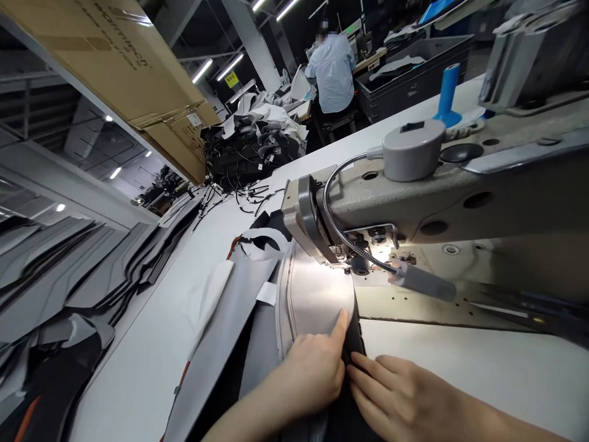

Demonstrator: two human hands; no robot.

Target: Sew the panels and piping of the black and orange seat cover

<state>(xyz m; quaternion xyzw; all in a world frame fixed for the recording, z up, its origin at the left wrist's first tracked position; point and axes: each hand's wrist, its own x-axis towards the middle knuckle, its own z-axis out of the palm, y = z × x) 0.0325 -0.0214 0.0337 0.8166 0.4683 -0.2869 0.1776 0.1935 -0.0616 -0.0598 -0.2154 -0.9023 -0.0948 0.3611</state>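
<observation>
From where I stand, the left hand (317,368) lays its outstretched index finger on the pale grey fabric (317,294), other fingers curled; the right hand (400,393) keeps its fingers close together, tips at the black material (353,344) along that fabric's edge. I can't tell whether either pinches. The fabric lies partly under the head of the sewing machine (442,202). Leftmost are layered grey panels (59,264), then the white tabletop (138,362), a cardboard box (124,73) above, a cloth heap (257,135), a seated co-worker (334,73) and a dark bin (414,83).
</observation>
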